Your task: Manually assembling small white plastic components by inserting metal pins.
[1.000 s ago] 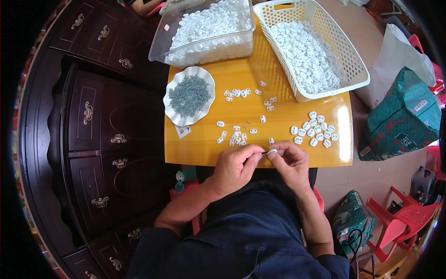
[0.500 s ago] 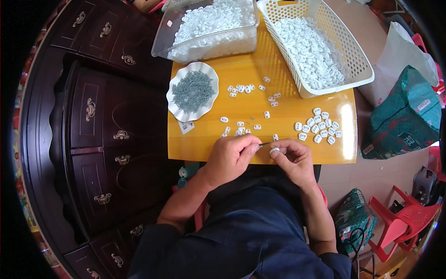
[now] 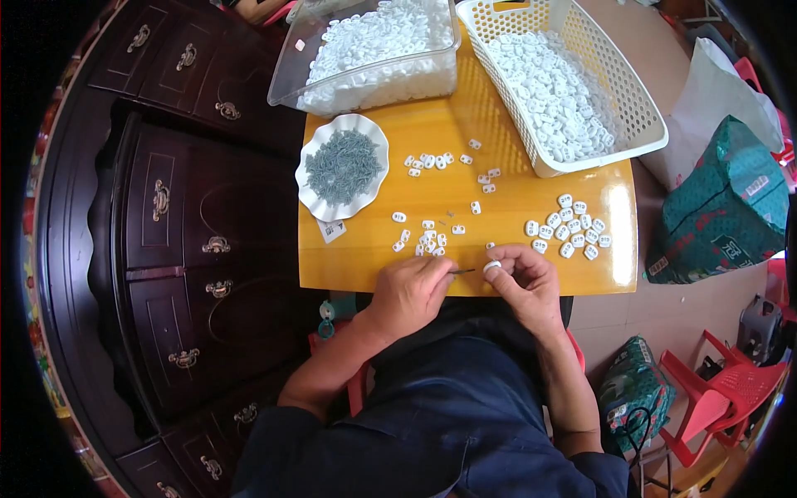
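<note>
My left hand is closed on a thin dark pointed tool, its tip directed at my right hand. Between the thumb and fingers of my right hand is a small white plastic piece; a gap separates it from the tool tip. Both hands are over the table's near edge. Just beyond my left hand lies a loose cluster of small white pieces with dark holes. To the right of my right hand, several white pieces with dark markings lie grouped on the yellow table.
A scalloped white dish holds many small grey-green pins. At the back stand a clear bin and a cream perforated basket, both full of white pieces. A dark wooden cabinet borders the left; a green bag stands right.
My left hand has drawn back slightly to the left, taking the dark tool away from the white piece. My right hand stays almost in place, still pinching that piece.
</note>
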`<state>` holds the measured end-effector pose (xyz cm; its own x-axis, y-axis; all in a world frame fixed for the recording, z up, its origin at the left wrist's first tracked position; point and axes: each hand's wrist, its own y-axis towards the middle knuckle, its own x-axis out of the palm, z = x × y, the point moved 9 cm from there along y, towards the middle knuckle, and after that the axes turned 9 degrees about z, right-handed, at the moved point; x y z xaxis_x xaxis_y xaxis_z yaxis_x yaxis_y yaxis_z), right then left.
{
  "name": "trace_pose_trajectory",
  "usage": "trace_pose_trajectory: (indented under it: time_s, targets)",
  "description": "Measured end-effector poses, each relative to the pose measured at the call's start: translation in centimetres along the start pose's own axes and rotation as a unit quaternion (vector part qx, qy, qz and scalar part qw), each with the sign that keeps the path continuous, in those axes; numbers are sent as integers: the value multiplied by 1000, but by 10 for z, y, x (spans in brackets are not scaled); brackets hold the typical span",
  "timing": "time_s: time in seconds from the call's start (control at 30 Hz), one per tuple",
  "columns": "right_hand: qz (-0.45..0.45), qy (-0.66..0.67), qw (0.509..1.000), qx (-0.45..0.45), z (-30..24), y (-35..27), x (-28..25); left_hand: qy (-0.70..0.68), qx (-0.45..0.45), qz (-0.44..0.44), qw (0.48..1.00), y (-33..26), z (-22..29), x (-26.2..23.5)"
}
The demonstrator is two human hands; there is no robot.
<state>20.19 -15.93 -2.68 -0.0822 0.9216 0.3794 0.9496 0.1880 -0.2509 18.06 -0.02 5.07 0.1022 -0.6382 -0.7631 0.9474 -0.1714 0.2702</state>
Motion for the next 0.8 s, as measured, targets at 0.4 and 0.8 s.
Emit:
trace_pose_trajectory:
  time_s: [0.4,0.8]
  targets:
    - [9,16,1000,3,-9,1,3,95,87,26,991,-4,-3,10]
    - [-25,-85,995,-46,-9,-1,7,-225,-67,-11,972,27,5,-3]
